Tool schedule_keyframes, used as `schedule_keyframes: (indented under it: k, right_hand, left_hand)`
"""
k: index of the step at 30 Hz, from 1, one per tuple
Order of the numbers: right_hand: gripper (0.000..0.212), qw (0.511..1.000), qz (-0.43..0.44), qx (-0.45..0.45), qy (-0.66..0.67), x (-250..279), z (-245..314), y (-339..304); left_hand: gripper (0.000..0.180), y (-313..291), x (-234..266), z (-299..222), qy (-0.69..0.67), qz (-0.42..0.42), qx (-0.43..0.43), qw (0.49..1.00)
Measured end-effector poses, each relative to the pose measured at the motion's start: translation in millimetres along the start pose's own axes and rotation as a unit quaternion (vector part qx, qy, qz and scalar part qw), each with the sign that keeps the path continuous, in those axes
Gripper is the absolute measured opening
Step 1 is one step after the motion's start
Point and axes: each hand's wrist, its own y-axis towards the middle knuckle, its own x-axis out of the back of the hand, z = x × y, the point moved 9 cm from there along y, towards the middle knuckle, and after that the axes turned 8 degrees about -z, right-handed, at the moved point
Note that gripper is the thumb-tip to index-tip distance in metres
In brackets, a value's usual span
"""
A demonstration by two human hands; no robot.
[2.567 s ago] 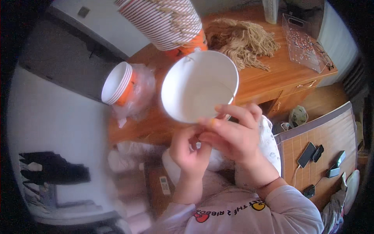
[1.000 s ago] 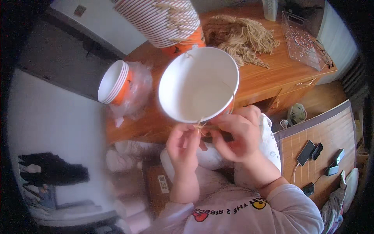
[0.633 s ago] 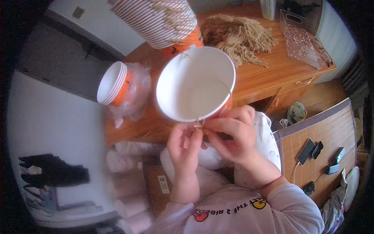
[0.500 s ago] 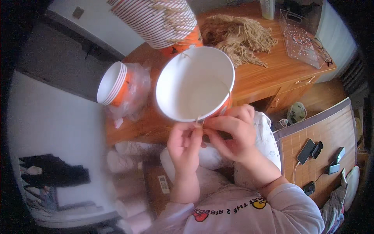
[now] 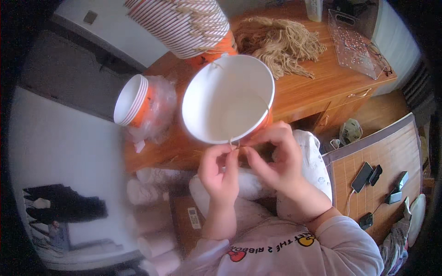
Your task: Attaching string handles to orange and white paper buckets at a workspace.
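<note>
A big paper bucket (image 5: 226, 103), white inside and orange outside, tilts its mouth toward me at the table's near edge. A thin tan cord (image 5: 235, 142) passes by its near rim. My left hand (image 5: 219, 168) pinches this cord between thumb and forefinger just below the rim. Close beside it, my right hand (image 5: 276, 158) has its forefinger and thumb tips bent to the same spot, closed on the cord. The cord's exact path between the fingertips is too small to make out. More cord shows inside the bucket at its far and right rim.
Behind the bucket leans a tall stack of paper buckets (image 5: 184, 25) with cords hanging from them. A bundle of tan cords (image 5: 294, 43) lies on the wooden table (image 5: 304, 96). At left are nested buckets (image 5: 131, 101) in clear plastic; at right, a clear speckled case (image 5: 352, 46).
The bucket has shifted slightly left. My right thumb has drawn a little away from the left fingertips, while the left hand stays almost in place.
</note>
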Motion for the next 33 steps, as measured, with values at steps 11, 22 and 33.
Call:
schedule_keyframes:
  k: [11,22,33]
  right_hand:
    - [0.027,0.998,0.012,-0.046,0.04,-4,-8,-1]
    - [0.024,0.998,0.011,-0.046,0.035,0,-16,0]
    - [0.026,0.995,-0.017,0.098,0.02,17,1,9]
  left_hand:
    - [0.017,8,-20,1,-0.161,0.052,0.112,0.979]
    - [0.018,5,-16,24,-0.181,0.022,0.147,0.972]
    - [0.016,2,-8,36,-0.184,0.001,0.212,0.96]
